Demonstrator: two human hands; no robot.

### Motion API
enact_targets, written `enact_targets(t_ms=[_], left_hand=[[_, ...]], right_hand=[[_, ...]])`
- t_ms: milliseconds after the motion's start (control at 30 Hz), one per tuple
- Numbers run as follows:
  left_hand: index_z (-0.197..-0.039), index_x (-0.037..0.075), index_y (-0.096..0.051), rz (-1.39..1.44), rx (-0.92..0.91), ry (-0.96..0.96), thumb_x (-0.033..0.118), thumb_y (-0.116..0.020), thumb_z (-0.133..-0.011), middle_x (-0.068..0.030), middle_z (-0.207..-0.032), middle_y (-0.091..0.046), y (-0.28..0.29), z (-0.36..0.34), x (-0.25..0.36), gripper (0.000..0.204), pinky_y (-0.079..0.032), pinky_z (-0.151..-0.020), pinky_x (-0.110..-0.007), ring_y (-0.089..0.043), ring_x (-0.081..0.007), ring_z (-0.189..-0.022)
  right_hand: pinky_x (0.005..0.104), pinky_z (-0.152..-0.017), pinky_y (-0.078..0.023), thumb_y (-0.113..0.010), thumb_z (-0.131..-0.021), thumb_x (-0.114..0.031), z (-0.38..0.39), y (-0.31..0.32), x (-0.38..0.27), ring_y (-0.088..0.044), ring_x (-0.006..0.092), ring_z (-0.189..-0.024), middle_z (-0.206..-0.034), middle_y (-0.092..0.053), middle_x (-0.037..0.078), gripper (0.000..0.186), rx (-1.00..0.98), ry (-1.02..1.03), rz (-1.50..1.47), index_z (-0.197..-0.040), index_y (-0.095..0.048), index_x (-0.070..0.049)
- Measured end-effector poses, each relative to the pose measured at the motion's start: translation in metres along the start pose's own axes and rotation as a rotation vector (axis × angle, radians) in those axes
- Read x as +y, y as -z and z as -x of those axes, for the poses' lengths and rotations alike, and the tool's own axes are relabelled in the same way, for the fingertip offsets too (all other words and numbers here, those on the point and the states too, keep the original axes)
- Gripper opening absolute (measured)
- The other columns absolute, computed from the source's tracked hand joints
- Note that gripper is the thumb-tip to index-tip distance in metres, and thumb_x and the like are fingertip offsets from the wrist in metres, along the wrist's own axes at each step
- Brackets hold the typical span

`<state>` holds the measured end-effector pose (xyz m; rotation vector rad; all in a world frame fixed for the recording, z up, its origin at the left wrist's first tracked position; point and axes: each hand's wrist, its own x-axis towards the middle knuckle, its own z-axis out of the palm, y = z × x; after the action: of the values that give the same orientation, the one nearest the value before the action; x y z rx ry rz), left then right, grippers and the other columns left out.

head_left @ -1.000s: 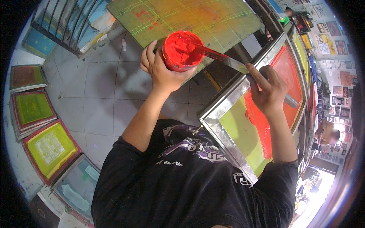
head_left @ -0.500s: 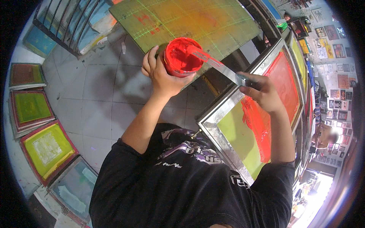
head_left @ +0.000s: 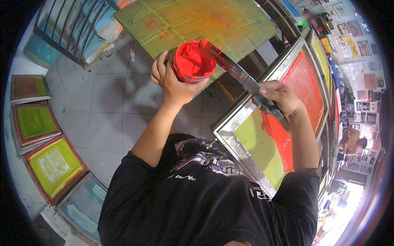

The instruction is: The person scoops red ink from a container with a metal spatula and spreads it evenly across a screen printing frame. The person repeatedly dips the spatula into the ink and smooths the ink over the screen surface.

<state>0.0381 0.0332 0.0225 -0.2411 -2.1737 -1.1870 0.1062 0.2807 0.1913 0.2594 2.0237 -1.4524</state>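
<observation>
My left hand [head_left: 176, 86] is closed round a tub of red ink [head_left: 193, 60], held over the near edge of a stained green-orange board [head_left: 160, 28] with green grid lines. My right hand [head_left: 279, 98] grips a long metal spatula [head_left: 246, 80]; its red-coated far end lies at the tub's upper right rim. Below my right hand is a screen [head_left: 256, 151] in an aluminium frame [head_left: 234, 108], its yellow-green mesh partly covered with thick red ink [head_left: 303, 82]. The spatula's other end sticks out below my fingers.
Stacked screens with coloured frames [head_left: 53, 164] lean along the left. A black metal rack [head_left: 61, 37] stands at the upper left over a tiled floor [head_left: 102, 127]. More framed screens are beyond the near one. Another person [head_left: 352, 139] is at the far right, by a wall covered in pictures.
Over the last second my right hand has turned over and shifted down slightly, swinging the spatula's blade to a steeper angle at the tub's rim. My left hand and the tub have moved only slightly.
</observation>
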Motion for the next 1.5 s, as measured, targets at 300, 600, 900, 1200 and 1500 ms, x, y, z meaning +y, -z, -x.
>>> enact_targets(t_ms=[300,600,900,1200,1500], left_hand=[[-0.125,0.010,-0.053,0.019,-0.002,-0.007,0.044,-0.089,-0.046,-0.0144,-0.134,-0.041,-0.003,0.000,-0.003,0.092,-0.022,-0.102,-0.052,-0.031,-0.0365,-0.125],[-0.121,0.009,-0.054,0.082,-0.008,0.000,0.046,-0.087,-0.047,-0.0171,-0.134,-0.039,-0.004,0.005,-0.008,0.090,-0.022,-0.100,-0.055,-0.029,-0.0389,-0.126],[-0.126,0.004,-0.051,0.103,-0.143,0.058,0.034,-0.092,-0.049,-0.0173,-0.124,-0.052,-0.006,0.008,-0.024,0.092,-0.040,-0.098,-0.049,-0.050,-0.0313,-0.114],[-0.110,-0.005,-0.061,0.270,-0.083,-0.131,0.020,-0.090,-0.061,-0.0158,-0.108,-0.066,-0.006,-0.016,-0.038,0.062,-0.052,-0.082,-0.039,-0.064,-0.0262,-0.091],[-0.104,-0.006,-0.064,0.082,-0.045,-0.059,0.028,-0.089,-0.063,-0.0176,-0.110,-0.065,0.002,-0.019,-0.045,0.058,-0.049,-0.087,-0.040,-0.062,-0.0274,-0.095]], right_hand=[[0.0237,-0.059,-0.049,-0.061,-0.089,-0.026,-0.006,0.003,0.006,-0.059,0.0099,-0.067,-0.084,-0.064,0.007,0.039,0.012,0.105,-0.164,-0.116,-0.059,0.001],[0.0281,-0.084,-0.047,-0.075,-0.076,-0.003,0.010,-0.011,0.022,-0.059,0.0125,-0.094,-0.104,-0.065,0.007,0.049,0.535,0.404,0.455,-0.123,-0.059,-0.003],[0.0225,-0.062,-0.041,-0.068,-0.083,-0.016,0.086,0.011,0.071,-0.049,0.0081,-0.071,-0.091,-0.056,-0.002,0.051,0.570,0.281,-0.182,-0.127,-0.054,0.004],[0.0288,-0.083,-0.050,-0.069,-0.086,-0.018,0.253,-0.015,0.229,-0.065,0.0154,-0.092,-0.102,-0.069,0.010,0.032,1.224,-0.205,0.103,-0.114,-0.066,-0.002],[0.0303,-0.075,-0.052,-0.073,-0.080,-0.014,0.376,-0.059,0.270,-0.065,0.0182,-0.082,-0.096,-0.069,0.013,0.031,1.212,-0.492,0.325,-0.108,-0.068,-0.001]])
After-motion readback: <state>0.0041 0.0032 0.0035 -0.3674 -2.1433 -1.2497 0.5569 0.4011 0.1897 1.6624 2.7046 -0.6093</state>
